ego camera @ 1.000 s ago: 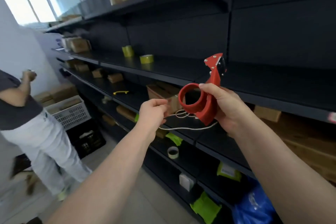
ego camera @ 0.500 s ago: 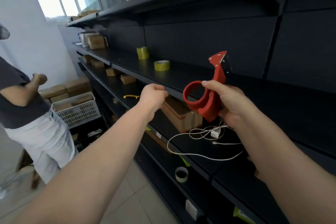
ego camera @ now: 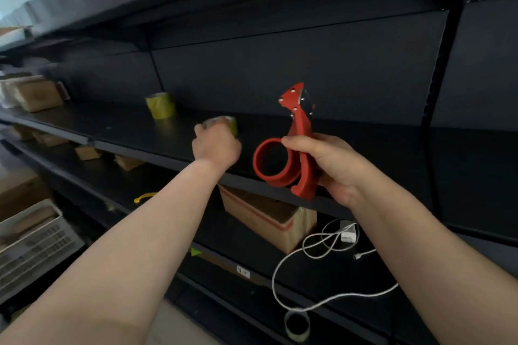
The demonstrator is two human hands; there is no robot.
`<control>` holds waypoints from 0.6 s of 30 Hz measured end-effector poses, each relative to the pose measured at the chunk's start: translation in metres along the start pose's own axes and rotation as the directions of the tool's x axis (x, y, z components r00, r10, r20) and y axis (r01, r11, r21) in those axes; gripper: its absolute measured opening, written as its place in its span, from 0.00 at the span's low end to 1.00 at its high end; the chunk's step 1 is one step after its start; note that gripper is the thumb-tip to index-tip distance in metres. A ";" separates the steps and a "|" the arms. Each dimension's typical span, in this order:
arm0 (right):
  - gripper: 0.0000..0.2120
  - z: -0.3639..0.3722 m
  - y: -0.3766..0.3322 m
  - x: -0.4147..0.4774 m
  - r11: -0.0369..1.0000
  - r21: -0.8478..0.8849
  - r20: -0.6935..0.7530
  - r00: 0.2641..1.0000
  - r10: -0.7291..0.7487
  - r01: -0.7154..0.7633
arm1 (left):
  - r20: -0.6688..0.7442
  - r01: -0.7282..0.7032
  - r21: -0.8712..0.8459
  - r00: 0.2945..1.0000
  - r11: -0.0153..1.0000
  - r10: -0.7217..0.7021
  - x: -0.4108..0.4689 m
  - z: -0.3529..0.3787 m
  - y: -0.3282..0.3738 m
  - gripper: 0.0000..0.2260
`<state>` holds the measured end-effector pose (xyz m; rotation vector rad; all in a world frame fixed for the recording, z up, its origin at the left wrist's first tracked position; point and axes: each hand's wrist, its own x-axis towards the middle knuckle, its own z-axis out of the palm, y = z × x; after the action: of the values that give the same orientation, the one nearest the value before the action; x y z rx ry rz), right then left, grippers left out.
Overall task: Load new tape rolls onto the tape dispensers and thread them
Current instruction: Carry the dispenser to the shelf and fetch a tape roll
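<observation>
So we're at the grab-a-fresh-roll step; our left hand is up on the black metal shelf, draped over the flat yellowish tape roll sitting near the shelf's front edge; the knuckles hide the fingers, so we can't tell whether they've actually closed on it or are just resting there. Our right hand is wrapped firmly round the handle of the empty red plastic tape dispenser, thumb over the top, round hub facing left, toothed cutter head pointing up.

Tips, as we see it: get thumb and fingers on opposite sides of the roll's rim rather than pressing on top; our guess is it'll skate on that smooth shelf otherwise; lift it straight off, well clear of the taller yellow tape roll further left; have the hub turned toward the incoming roll so it pushes on in one go; check which way the tape unwinds before seating it; mind the serrated blade when threading.
</observation>
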<state>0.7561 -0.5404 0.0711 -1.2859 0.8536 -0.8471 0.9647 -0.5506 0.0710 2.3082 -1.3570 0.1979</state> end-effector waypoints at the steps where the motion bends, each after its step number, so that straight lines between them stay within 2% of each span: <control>1: 0.19 0.003 0.000 0.006 1.000 -0.001 -0.016 1.000 -0.004 0.003 | 0.011 -0.033 0.069 0.999 0.997 0.032 0.012 0.002 -0.003 0.22; 4: 0.21 0.011 0.001 0.020 1.000 0.006 -0.060 0.998 0.005 -0.005 | 0.118 -0.056 0.232 0.993 0.971 0.029 0.044 0.009 -0.012 0.23; 7: 0.21 0.018 0.002 0.032 0.999 0.039 -0.084 0.996 0.035 -0.032 | 0.199 -0.072 0.276 0.980 0.958 0.017 0.061 0.020 -0.021 0.24; 11: 0.20 0.022 0.004 0.037 0.997 0.057 -0.112 0.992 0.054 -0.048 | 0.076 -0.137 0.261 0.990 0.956 0.121 0.064 0.030 -0.029 0.23; 14: 0.16 0.022 0.003 0.033 0.997 0.077 -0.151 0.988 0.037 -0.025 | 0.085 -0.154 0.291 0.987 0.944 0.134 0.063 0.025 -0.024 0.20; 16: 0.13 0.019 0.003 0.026 0.997 0.076 -0.170 0.985 0.010 0.003 | 0.071 -0.208 0.210 0.978 0.955 0.197 0.060 0.023 -0.015 0.18; 18: 0.10 0.012 0.004 0.013 0.996 0.079 -0.202 0.979 -0.028 0.044 | 0.019 -0.283 0.042 0.959 0.958 0.282 0.049 0.019 0.005 0.17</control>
<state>0.7724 -0.5463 0.0676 -1.1593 0.9458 -1.0437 0.9838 -0.6002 0.0725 2.1442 -1.7030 0.3056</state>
